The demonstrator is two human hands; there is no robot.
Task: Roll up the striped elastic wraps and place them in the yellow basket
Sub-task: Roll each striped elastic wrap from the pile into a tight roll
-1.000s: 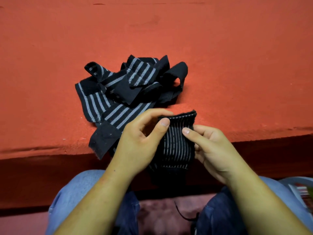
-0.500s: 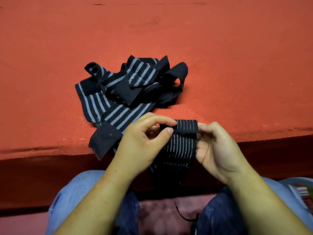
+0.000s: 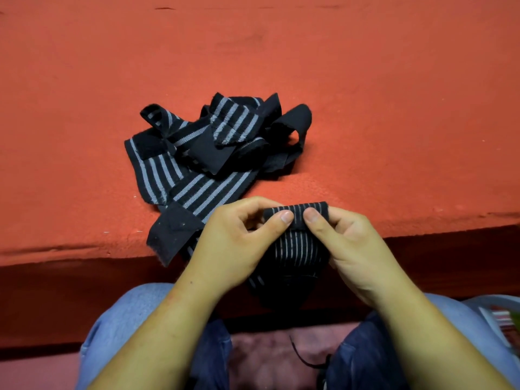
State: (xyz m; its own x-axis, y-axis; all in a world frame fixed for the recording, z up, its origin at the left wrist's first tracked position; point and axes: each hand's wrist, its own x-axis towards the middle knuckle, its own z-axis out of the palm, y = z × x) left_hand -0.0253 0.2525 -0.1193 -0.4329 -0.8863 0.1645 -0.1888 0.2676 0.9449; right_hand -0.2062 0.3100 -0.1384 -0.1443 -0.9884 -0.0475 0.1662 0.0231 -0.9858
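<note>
A black wrap with thin pale stripes (image 3: 297, 246) hangs over the front edge of the red surface, its top end rolled into a small tube. My left hand (image 3: 233, 243) pinches the left side of that roll, thumb on top. My right hand (image 3: 357, 246) pinches the right side the same way. Behind my hands lies a tangled heap of black wraps with wider grey stripes (image 3: 208, 153). The yellow basket is not in view.
The red padded surface (image 3: 394, 108) stretches away behind the heap, and its front edge drops off just under my hands. My knees in blue jeans (image 3: 118, 333) are below. A pale rim of a container (image 3: 495, 305) shows at the lower right edge.
The flat top end of the thin-striped wrap has been turned over into a roll. Both thumbs have come together on top of it.
</note>
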